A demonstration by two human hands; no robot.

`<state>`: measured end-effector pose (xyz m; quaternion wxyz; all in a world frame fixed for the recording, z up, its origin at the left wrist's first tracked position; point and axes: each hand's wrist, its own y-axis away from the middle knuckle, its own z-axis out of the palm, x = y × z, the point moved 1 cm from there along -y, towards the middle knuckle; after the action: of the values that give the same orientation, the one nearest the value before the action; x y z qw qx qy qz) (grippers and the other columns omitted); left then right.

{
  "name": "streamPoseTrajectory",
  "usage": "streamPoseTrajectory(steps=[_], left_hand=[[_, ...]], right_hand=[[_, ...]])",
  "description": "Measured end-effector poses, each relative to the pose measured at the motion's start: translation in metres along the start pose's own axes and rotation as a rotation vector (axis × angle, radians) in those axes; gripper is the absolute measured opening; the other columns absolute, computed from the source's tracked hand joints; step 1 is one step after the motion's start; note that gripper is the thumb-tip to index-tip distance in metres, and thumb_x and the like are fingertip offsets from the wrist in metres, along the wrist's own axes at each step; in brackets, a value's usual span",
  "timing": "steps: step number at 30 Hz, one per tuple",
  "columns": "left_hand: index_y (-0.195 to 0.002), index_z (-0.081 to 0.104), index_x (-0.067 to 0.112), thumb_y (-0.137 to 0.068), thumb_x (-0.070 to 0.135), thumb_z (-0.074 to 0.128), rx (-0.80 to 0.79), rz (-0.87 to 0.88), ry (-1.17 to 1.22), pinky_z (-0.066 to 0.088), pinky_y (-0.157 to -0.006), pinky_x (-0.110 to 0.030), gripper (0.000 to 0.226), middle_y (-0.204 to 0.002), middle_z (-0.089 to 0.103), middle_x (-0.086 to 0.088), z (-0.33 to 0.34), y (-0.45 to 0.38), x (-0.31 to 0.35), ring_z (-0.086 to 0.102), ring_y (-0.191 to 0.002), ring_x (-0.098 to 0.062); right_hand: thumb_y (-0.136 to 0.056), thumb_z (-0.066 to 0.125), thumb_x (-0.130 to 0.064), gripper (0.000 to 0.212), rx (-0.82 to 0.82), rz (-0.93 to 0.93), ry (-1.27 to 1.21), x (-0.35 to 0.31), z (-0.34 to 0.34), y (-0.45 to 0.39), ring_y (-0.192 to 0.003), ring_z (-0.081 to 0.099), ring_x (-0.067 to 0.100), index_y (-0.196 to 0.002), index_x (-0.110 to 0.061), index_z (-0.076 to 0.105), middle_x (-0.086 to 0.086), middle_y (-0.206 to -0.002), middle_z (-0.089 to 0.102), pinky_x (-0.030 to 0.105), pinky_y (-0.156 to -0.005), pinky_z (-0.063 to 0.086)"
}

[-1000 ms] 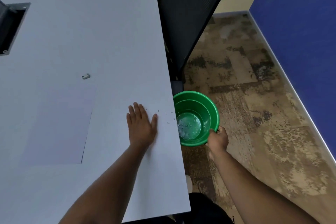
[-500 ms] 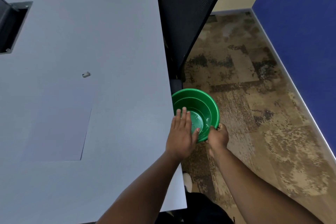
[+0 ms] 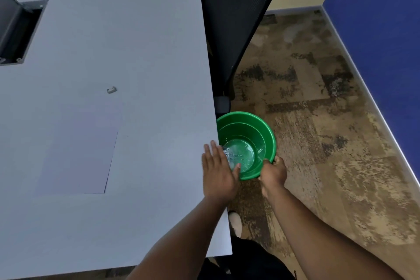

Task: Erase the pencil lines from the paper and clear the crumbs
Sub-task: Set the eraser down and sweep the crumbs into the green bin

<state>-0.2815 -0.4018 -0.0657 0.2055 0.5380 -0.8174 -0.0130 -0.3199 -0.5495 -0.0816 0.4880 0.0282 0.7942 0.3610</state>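
Note:
A white sheet of paper [image 3: 79, 150] lies flat on the pale table [image 3: 113, 29], left of my hands. Just beyond its far corner sits a small white eraser [image 3: 111, 90]. A green plastic bucket [image 3: 266, 129] is held below the table's right edge, with clear plastic in its bottom. My right hand [image 3: 272, 171] grips its near rim. My left hand [image 3: 218, 174] lies flat with fingers together across the table edge, its thumb over the bucket's mouth. I see no crumbs on the table by the edge.
A black mesh office chair [image 3: 238, 18] stands right against the table's edge, behind the bucket. An open cable box [image 3: 16, 29] is set into the table at far left. The mottled brown floor [image 3: 329, 143] runs to a blue wall [image 3: 381, 41].
My left hand swept right across the table to the edge, pushing the dark crumbs off over the bucket, then drew back slightly. My right hand kept hold of the bucket.

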Motion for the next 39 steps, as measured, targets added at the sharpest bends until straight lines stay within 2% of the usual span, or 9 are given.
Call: streamPoseTrajectory(steps=[3, 6, 9, 15, 20, 27, 32, 36, 39], left_hand=[[-0.163, 0.007, 0.003, -0.107, 0.054, 0.017, -0.038, 0.161, 0.024, -0.001, -0.129, -0.05, 0.077, -0.17, -0.007, -0.016, 0.002, -0.004, 0.016, -0.019, -0.155, -0.034], [-0.164, 0.004, 0.006, -0.108, 0.052, 0.025, 0.012, 0.204, 0.08, -0.007, -0.128, -0.041, 0.075, -0.169, -0.013, -0.009, -0.005, -0.006, 0.011, -0.019, -0.157, -0.027], [-0.164, 0.004, 0.007, -0.107, 0.054, 0.025, 0.095, 0.054, 0.119, -0.012, -0.125, -0.038, 0.077, -0.17, -0.012, -0.01, -0.02, -0.008, -0.029, -0.016, -0.157, -0.029], [-0.156, 0.024, -0.01, -0.099, 0.057, 0.019, 0.265, -0.42, 0.103, 0.011, -0.125, -0.059, 0.089, -0.166, 0.014, -0.031, -0.051, -0.018, -0.141, 0.012, -0.155, -0.049], [-0.159, 0.016, -0.008, -0.108, 0.048, 0.037, 0.268, -0.522, 0.063, 0.002, -0.127, -0.053, 0.079, -0.169, 0.005, -0.027, -0.07, -0.037, -0.185, 0.0, -0.158, -0.043], [-0.16, 0.012, -0.008, -0.108, 0.05, 0.029, 0.206, -0.52, 0.098, 0.001, -0.127, -0.052, 0.08, -0.169, 0.002, -0.028, -0.071, -0.053, -0.189, -0.003, -0.158, -0.043], [-0.148, 0.036, -0.017, -0.099, 0.055, 0.026, 0.187, -0.233, 0.062, 0.024, -0.119, -0.068, 0.088, -0.157, 0.025, -0.042, -0.045, -0.051, -0.126, 0.024, -0.147, -0.06], [-0.162, 0.0, 0.004, -0.101, 0.063, 0.006, 0.003, 0.015, 0.073, -0.012, -0.126, -0.047, 0.085, -0.167, -0.016, -0.021, -0.022, -0.026, -0.049, -0.022, -0.155, -0.039], [-0.164, -0.001, 0.008, -0.108, 0.057, 0.02, 0.011, 0.163, 0.094, -0.013, -0.127, -0.04, 0.077, -0.171, -0.014, -0.01, -0.016, -0.014, -0.03, -0.024, -0.156, -0.028]], right_hand=[[-0.094, 0.049, -0.007, 0.023, 0.003, -0.012, -0.01, -0.002, -0.003, -0.001, -0.09, 0.069, 0.027, -0.106, -0.021, 0.062, 0.006, -0.101, 0.069, 0.051, -0.083, 0.059], [-0.094, 0.05, -0.008, 0.02, 0.016, -0.026, 0.016, -0.004, -0.006, -0.003, -0.088, 0.069, 0.028, -0.103, -0.021, 0.061, 0.007, -0.1, 0.069, 0.054, -0.082, 0.059], [-0.093, 0.051, -0.009, 0.02, 0.021, -0.023, 0.034, -0.005, -0.007, -0.005, -0.089, 0.069, 0.029, -0.098, -0.026, 0.06, 0.007, -0.1, 0.069, 0.056, -0.083, 0.058], [-0.094, 0.052, -0.009, 0.02, 0.001, -0.031, 0.017, -0.002, -0.001, -0.004, -0.09, 0.069, 0.028, -0.099, -0.027, 0.06, 0.006, -0.1, 0.069, 0.055, -0.084, 0.058], [-0.096, 0.05, -0.006, 0.02, 0.0, -0.046, 0.026, 0.005, 0.004, 0.002, -0.092, 0.068, 0.03, -0.097, -0.023, 0.06, 0.007, -0.098, 0.068, 0.053, -0.086, 0.057], [-0.096, 0.053, -0.01, 0.021, 0.024, -0.058, 0.052, 0.009, 0.003, 0.007, -0.091, 0.069, 0.03, -0.088, -0.028, 0.06, 0.004, -0.094, 0.069, 0.058, -0.083, 0.057], [-0.096, 0.052, -0.008, 0.021, 0.029, -0.043, -0.01, 0.005, 0.001, 0.017, -0.094, 0.069, 0.028, -0.11, -0.019, 0.063, 0.003, -0.1, 0.069, 0.056, -0.087, 0.056], [-0.096, 0.053, -0.01, 0.022, 0.05, -0.023, -0.014, 0.004, -0.001, 0.019, -0.093, 0.069, 0.029, -0.115, -0.017, 0.062, 0.006, -0.103, 0.069, 0.057, -0.085, 0.057], [-0.096, 0.054, -0.009, 0.017, 0.062, -0.017, -0.016, 0.002, -0.004, 0.018, -0.092, 0.069, 0.029, -0.105, -0.022, 0.061, 0.004, -0.098, 0.068, 0.057, -0.083, 0.057]])
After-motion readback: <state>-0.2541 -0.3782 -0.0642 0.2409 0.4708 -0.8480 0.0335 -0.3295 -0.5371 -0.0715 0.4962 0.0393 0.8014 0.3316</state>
